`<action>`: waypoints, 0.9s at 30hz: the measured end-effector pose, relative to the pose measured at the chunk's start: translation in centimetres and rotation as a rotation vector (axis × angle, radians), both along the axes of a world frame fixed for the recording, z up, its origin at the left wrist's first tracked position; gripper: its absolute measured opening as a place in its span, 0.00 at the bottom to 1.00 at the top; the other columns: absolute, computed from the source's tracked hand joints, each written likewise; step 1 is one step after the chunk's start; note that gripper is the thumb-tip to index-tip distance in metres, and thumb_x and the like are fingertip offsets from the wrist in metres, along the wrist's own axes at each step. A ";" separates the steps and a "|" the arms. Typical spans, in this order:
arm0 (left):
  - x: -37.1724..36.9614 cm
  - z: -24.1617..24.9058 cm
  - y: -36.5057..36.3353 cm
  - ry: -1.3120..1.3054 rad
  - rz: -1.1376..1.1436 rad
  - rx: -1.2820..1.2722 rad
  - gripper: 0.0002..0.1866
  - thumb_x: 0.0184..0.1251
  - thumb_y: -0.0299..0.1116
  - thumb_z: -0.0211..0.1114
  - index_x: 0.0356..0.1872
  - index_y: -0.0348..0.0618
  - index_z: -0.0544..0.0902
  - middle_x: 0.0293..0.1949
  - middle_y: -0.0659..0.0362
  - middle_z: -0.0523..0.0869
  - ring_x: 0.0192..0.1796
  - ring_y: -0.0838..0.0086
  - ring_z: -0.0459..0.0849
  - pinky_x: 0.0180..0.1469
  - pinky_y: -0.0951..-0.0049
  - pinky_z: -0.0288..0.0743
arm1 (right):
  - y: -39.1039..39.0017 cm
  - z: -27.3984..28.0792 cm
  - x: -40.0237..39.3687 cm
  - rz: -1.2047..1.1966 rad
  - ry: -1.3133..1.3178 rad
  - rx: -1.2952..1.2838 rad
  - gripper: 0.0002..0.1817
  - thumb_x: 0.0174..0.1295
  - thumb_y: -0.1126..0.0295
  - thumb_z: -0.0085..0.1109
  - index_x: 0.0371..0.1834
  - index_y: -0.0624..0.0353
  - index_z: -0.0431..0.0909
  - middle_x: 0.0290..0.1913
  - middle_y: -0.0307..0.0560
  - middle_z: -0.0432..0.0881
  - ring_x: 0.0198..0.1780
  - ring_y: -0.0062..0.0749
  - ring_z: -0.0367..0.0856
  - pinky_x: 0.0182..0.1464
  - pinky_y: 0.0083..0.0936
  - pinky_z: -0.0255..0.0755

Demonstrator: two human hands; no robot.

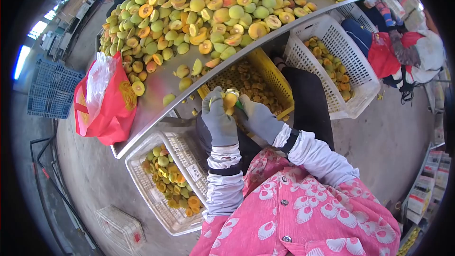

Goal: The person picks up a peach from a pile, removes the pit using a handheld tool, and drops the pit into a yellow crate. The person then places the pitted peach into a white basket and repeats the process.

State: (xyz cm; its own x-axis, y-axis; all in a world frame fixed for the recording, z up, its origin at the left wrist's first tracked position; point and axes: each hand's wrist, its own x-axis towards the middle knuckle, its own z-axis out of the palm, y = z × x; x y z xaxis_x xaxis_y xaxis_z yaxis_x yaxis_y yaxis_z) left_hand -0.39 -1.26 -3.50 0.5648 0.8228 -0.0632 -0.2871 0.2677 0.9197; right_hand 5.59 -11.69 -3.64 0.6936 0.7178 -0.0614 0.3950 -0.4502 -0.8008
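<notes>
My left hand (221, 121), in a grey glove, is closed around a cut peach (231, 99) with orange flesh. In my grey-gloved right hand (259, 117) is a green-handled pitting tool (240, 105). Its metal end meets the fruit, though the exact contact is hard to make out. Both hands are close together above the near edge of a yellow crate (284, 96), which contains many brownish pits and scraps.
Peach halves heap up on a metal table (163, 78) ahead. White crates of halves stand to the left (147, 187) and right (365, 78). A red bag (106, 109) leans at the table's left end. A co-worker's gloved hand (404, 50) shows at right.
</notes>
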 end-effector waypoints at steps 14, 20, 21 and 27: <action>-10.9 3.6 3.4 0.466 0.410 0.240 0.12 0.65 0.22 0.58 0.48 0.30 0.82 0.42 0.52 0.85 0.48 0.66 0.82 0.51 0.68 0.79 | -2.9 -14.3 5.0 -0.168 -0.177 -0.345 0.12 0.72 0.61 0.53 0.41 0.59 0.73 0.27 0.58 0.83 0.29 0.49 0.85 0.30 0.43 0.73; -11.4 3.6 11.1 0.863 0.365 0.979 0.16 0.64 0.29 0.67 0.52 0.36 0.82 0.48 0.47 0.85 0.54 0.54 0.81 0.57 0.60 0.75 | 0.3 -7.8 4.9 -0.218 0.510 0.015 0.21 0.68 0.54 0.56 0.49 0.62 0.73 0.38 0.62 0.84 0.40 0.58 0.84 0.40 0.50 0.73; -8.5 4.3 12.2 0.795 0.151 0.904 0.17 0.64 0.28 0.66 0.53 0.37 0.82 0.50 0.46 0.85 0.56 0.55 0.81 0.59 0.60 0.74 | 0.5 -7.9 5.3 -0.261 0.684 0.307 0.22 0.69 0.52 0.54 0.49 0.63 0.73 0.38 0.63 0.84 0.41 0.58 0.84 0.42 0.50 0.73; 7.6 -0.6 21.6 1.102 -0.353 1.422 0.23 0.59 0.34 0.67 0.57 0.47 0.79 0.56 0.43 0.80 0.57 0.48 0.80 0.59 0.55 0.75 | -2.1 -9.0 5.4 -0.109 0.041 -0.611 0.19 0.72 0.50 0.48 0.48 0.54 0.75 0.36 0.61 0.86 0.40 0.57 0.86 0.43 0.47 0.77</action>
State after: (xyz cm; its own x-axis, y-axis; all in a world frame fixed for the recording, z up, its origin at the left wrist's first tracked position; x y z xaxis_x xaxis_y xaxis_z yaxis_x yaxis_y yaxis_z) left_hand 7.19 20.34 -4.11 0.8928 0.4440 0.0755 0.4249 -0.8859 0.1861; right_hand 10.99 -13.79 -12.61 0.7493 0.4698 -0.4666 0.2956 -0.8679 -0.3991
